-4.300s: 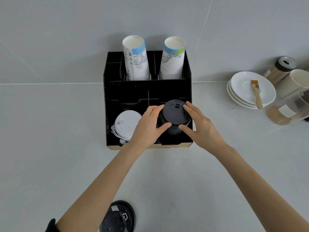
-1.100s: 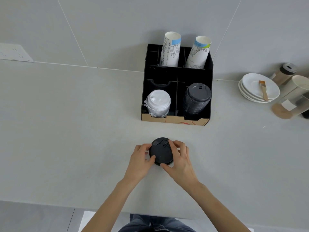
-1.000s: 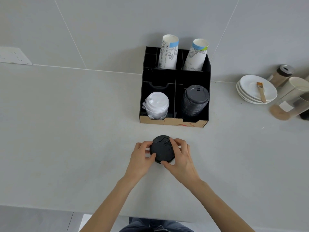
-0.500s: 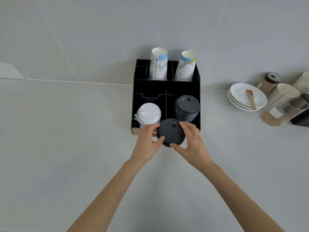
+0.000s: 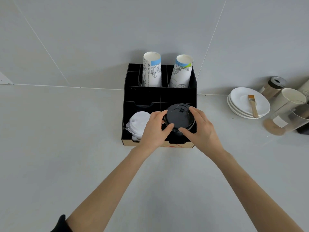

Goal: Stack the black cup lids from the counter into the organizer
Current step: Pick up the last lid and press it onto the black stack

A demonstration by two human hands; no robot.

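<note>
A black cup lid (image 5: 178,117) sits between my two hands over the front right compartment of the black organizer (image 5: 142,96). My left hand (image 5: 154,129) grips its left edge with thumb and fingers. My right hand (image 5: 199,129) grips its right edge. The stack of black lids below it is almost wholly hidden by the held lid and my hands. A stack of white lids (image 5: 138,122) fills the front left compartment, partly covered by my left hand.
Two tall stacks of paper cups (image 5: 152,71) stand in the organizer's back compartments against the wall. At the right are stacked white plates (image 5: 240,106) with a brush (image 5: 252,104), a jar (image 5: 274,85), a cup (image 5: 290,99) and a clear container (image 5: 287,119).
Both hands picked up a black lid from the counter near the front edge and carried it forward and up, from in front of the organizer to over the front right compartment.
</note>
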